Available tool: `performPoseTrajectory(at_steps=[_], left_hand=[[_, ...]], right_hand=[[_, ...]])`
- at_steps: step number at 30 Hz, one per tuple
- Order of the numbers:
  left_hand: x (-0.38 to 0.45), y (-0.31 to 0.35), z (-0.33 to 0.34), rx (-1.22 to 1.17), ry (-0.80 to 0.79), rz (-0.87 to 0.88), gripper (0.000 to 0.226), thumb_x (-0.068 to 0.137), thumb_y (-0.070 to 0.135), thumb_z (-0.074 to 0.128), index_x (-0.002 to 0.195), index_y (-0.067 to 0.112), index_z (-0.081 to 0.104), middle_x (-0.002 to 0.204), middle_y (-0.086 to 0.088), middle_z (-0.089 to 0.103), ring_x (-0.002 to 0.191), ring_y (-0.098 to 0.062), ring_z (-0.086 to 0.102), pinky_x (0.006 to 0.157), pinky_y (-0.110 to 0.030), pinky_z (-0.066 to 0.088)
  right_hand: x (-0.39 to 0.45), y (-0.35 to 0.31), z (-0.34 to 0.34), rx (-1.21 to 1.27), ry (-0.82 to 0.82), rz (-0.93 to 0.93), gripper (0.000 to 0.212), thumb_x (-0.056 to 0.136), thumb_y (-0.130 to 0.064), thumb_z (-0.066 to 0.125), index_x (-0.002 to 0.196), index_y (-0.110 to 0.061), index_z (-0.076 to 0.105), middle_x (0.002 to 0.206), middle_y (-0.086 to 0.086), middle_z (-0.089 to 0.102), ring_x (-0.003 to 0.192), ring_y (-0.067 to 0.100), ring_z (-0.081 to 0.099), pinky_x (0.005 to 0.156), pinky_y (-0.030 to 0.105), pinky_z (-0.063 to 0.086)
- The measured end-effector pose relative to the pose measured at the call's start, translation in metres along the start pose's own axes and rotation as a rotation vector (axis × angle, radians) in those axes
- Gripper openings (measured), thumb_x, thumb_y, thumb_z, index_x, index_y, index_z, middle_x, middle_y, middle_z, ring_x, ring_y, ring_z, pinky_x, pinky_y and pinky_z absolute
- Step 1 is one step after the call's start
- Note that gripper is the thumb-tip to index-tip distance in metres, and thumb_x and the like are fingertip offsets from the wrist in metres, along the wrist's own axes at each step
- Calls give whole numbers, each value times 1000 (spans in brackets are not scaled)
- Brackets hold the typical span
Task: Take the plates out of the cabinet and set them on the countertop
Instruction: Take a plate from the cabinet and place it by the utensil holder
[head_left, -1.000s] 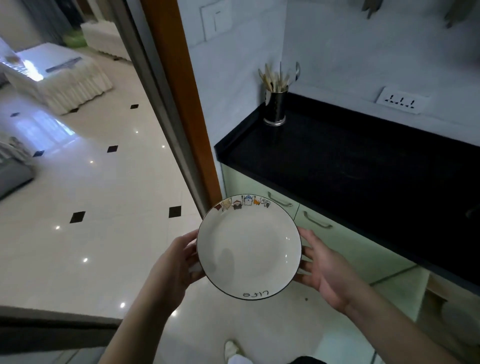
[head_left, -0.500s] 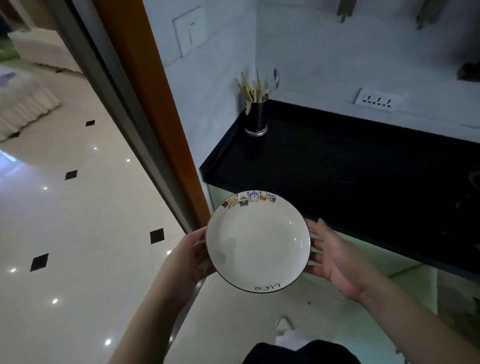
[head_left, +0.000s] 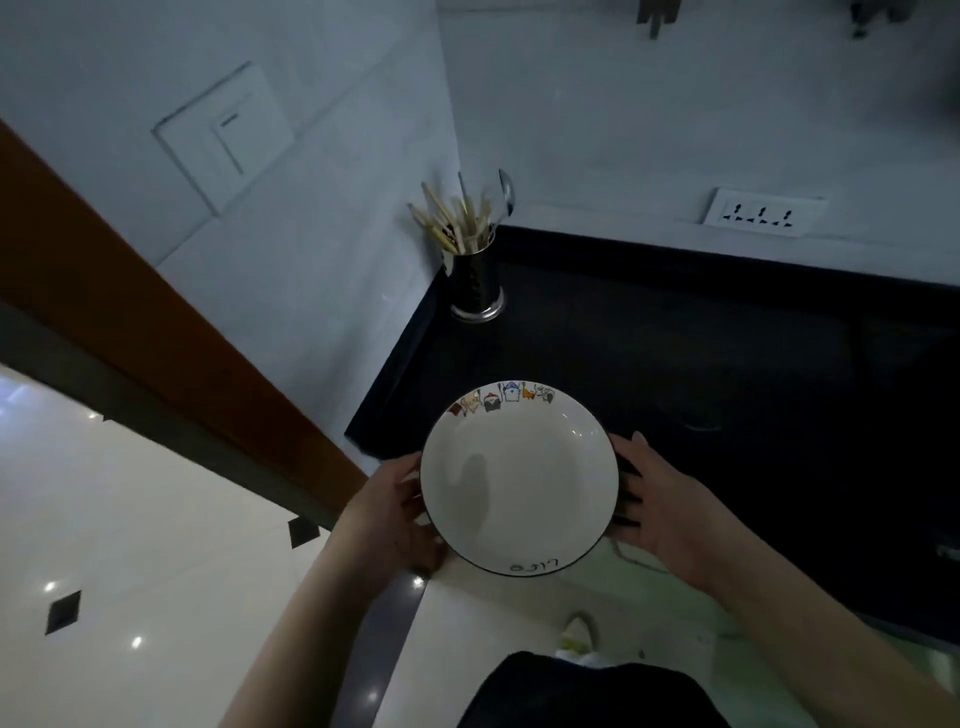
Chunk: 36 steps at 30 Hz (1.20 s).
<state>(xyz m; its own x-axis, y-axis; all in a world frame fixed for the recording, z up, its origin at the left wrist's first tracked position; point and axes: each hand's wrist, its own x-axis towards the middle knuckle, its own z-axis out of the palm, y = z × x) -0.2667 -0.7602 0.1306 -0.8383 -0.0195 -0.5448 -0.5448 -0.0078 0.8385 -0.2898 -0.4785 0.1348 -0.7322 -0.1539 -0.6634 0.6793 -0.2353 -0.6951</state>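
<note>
Plate over the counter edge, not yet down

We hold one white plate (head_left: 519, 480) by its rim, left hand (head_left: 387, 512) and right hand (head_left: 662, 512) cupping opposite sides, above the bare black countertop (head_left: 701, 364). Setting down remains; no cabinet is visible.

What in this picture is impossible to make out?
- Head view: whether the plate already touches the countertop; the plate hides its own underside.
- Fingertips of the left hand and right hand, tucked under the rim.
- The cabinet, not in view.
- Small writing on the near rim, too small to read.
</note>
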Motion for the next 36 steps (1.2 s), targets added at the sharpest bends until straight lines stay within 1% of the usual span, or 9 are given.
performPoseTrajectory(at_steps=[2,6,10,12,16,23,27,32,36], left_hand=[[26,9,3,256,-2,82,86,46,34,82,128,31,58,125,2,65,115,-21,63,90,-42,57],[79,9,-3,378,-33,-7,84,62,6,91,134,25,52,125,8,65,109,-7,65,78,-22,58],[114,25,6,-71,85,-177,29,88,19,68,114,15,57,115,-7,67,94,-19,67,74,-34,58],[132,33,8,-281,110,-264,36,85,33,64,114,12,60,117,-14,67,102,-30,65,79,-43,55],[170,39,-2,-306,129,-344,28,100,37,45,108,18,64,116,-11,68,110,-31,62,76,-43,54],[229,45,-17,-277,44,-360,47,102,47,36,126,17,62,125,-11,63,114,-29,60,81,-45,55],[250,46,-18,-270,29,-370,48,102,49,31,121,19,64,123,-8,64,112,-27,61,84,-47,54],[265,48,-13,-214,57,-345,41,102,48,31,112,28,66,117,-3,67,105,-21,63,80,-42,53],[273,45,-14,-149,73,-318,51,101,51,30,128,24,63,122,-3,66,111,-22,63,82,-40,54]], right_hand=[[24,-15,-3,-2,20,28,42,96,-51,43,130,-31,56,125,5,64,109,26,64,88,46,54],[66,-37,-2,-26,51,55,35,96,-51,45,121,-32,62,125,3,63,111,26,62,93,49,52],[103,-48,2,-26,60,86,38,98,-37,50,136,-31,51,131,3,56,113,29,59,84,45,54],[121,-49,5,-44,60,94,47,97,-35,52,143,-31,43,138,3,51,117,30,56,88,47,53],[148,-48,15,33,110,163,46,98,-49,43,138,-28,50,143,5,47,120,31,54,92,48,51],[179,-57,22,10,213,179,47,102,-41,38,145,-25,38,147,7,45,124,34,51,98,48,46],[198,-60,25,17,306,225,50,100,-47,35,144,-24,41,146,8,46,126,34,49,99,49,44],[213,-61,28,5,328,244,59,99,-36,45,152,-29,22,152,9,37,133,38,40,105,54,40],[220,-62,30,-16,297,245,63,97,-30,49,153,-29,20,152,10,36,133,39,40,106,56,39]])
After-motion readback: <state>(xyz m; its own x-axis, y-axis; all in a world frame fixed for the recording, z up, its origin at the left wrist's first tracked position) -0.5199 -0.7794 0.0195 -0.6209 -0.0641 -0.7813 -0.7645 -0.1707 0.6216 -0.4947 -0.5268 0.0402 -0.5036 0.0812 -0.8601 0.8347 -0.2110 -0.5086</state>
